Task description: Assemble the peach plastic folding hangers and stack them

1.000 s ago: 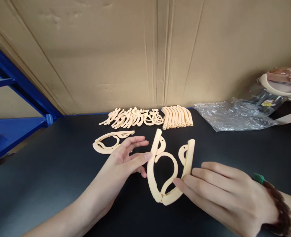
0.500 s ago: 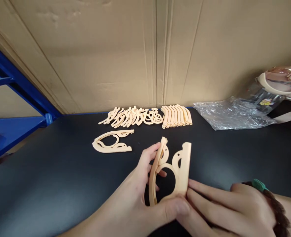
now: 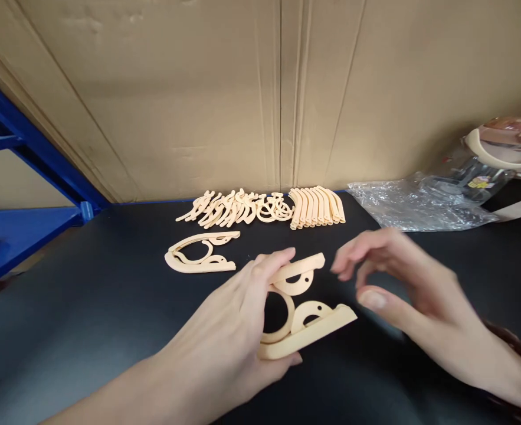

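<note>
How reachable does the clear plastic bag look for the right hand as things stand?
Probably yes: the right hand looks unoccupied, and nothing visible stands between it and the clear plastic bag.

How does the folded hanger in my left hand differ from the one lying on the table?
The held hanger is gripped in your left hand; the table hanger lies on the table. Your hand hides the held hanger's curved end; the table hanger's shows. The held hanger's lower arm slants up to the right; the table hanger's is nearly level. Both are cream.
</note>
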{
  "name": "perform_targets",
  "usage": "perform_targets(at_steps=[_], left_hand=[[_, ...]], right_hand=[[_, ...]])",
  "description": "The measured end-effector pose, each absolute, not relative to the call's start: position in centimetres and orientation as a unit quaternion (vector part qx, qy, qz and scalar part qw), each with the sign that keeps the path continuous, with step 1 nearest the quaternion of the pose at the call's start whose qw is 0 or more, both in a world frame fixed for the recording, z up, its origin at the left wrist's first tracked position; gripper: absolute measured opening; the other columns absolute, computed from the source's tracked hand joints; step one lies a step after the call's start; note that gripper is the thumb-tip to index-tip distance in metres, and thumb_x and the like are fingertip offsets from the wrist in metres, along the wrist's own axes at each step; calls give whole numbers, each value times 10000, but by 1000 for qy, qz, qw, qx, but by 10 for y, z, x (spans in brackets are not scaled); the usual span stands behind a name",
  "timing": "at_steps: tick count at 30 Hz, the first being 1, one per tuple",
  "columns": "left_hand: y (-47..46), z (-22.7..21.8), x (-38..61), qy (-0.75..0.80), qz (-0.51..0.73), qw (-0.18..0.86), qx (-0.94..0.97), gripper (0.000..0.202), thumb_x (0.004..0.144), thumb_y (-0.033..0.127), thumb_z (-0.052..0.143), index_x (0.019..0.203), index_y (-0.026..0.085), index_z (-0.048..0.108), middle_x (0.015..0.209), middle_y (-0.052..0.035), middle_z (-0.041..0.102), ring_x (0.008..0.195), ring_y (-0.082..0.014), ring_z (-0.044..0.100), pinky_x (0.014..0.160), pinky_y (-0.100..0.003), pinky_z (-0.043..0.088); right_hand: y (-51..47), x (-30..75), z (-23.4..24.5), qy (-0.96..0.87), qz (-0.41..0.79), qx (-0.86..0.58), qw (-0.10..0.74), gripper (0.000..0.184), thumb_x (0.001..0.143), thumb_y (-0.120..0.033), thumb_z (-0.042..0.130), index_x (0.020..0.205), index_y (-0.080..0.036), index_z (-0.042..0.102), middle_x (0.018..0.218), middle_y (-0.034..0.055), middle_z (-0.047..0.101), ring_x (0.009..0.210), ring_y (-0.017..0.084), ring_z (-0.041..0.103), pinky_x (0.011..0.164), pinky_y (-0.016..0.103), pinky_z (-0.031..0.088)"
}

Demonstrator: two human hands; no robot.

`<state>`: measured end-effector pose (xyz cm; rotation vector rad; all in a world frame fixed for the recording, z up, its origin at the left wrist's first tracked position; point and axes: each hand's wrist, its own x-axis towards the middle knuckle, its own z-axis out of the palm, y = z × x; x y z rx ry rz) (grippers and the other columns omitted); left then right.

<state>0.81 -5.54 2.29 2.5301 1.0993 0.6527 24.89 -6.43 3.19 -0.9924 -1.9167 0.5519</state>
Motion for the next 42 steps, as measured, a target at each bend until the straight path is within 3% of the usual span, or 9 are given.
perform_targets(at_steps=[3, 6, 11, 15, 23, 27, 31, 36, 42], left_hand=[[-51, 24, 9, 349, 213, 118, 905, 860, 701, 268, 780, 1382, 276, 256, 1343, -95, 508, 1185, -276, 532, 960, -424, 483], [-48, 28, 11, 344, 199, 104, 912, 815, 717, 338, 782, 1371, 273, 299, 1384, -90, 480, 1215, -267, 505, 972, -414, 462], [-47, 30, 11, 338, 234, 122, 903, 830, 717, 556, 728, 1383, 265, 326, 1337, -67, 506, 1172, -247, 524, 955, -376, 462], [-46, 28, 9, 354, 228, 122, 899, 725, 820, 474, 665, 1409, 280, 289, 1346, -61, 511, 1192, -236, 505, 975, -385, 436], [-48, 22, 8, 359, 200, 108, 905, 741, 833, 455, 653, 1420, 246, 253, 1320, -85, 516, 1155, -246, 505, 954, -395, 440], [-49, 21, 11, 391, 207, 113, 890, 775, 792, 439, 693, 1409, 249, 265, 1140, -64, 531, 999, -226, 558, 801, -352, 511], [-51, 23, 14, 437, 218, 121, 864, 805, 708, 404, 764, 1350, 280, 293, 1073, -34, 507, 877, -202, 580, 672, -322, 533], [-50, 23, 14, 457, 231, 135, 848, 900, 661, 395, 795, 1361, 314, 235, 1144, -46, 498, 901, -223, 599, 653, -333, 541], [-49, 28, 13, 464, 241, 194, 830, 949, 601, 472, 832, 1336, 347, 243, 1203, -37, 490, 945, -237, 585, 700, -337, 518]], right_hand=[[-61, 238, 26, -721, 469, -383, 337, 235, 872, -342, 623, 829, -220, 426, 906, 20, 645, 821, 146, 622, 708, 253, 539], [-61, 233, 21, -684, 550, -362, 314, 343, 867, -333, 628, 727, -217, 337, 811, -4, 600, 763, 123, 586, 685, 241, 511], [-59, 237, 19, -653, 591, -350, 319, 382, 880, -319, 619, 719, -226, 286, 818, 9, 616, 798, 144, 598, 694, 266, 494], [-57, 237, 17, -660, 588, -341, 321, 389, 879, -322, 615, 712, -228, 276, 825, 23, 622, 823, 166, 609, 713, 294, 508], [-57, 237, 13, -656, 587, -351, 318, 397, 875, -313, 612, 696, -222, 269, 883, 24, 630, 789, 143, 579, 677, 273, 472], [-56, 237, 13, -637, 614, -345, 312, 401, 867, -295, 631, 680, -213, 286, 916, 35, 648, 787, 137, 579, 680, 265, 448], [-57, 235, 19, -577, 683, -328, 306, 391, 865, -259, 644, 652, -199, 321, 1015, 45, 668, 948, 175, 618, 823, 295, 449], [-58, 234, 24, -553, 713, -312, 298, 377, 874, -213, 630, 640, -194, 335, 1105, 57, 671, 989, 183, 624, 874, 318, 440], [-55, 235, 22, -541, 721, -317, 293, 384, 806, -204, 709, 635, -182, 366, 1139, 54, 662, 921, 157, 612, 775, 281, 460]])
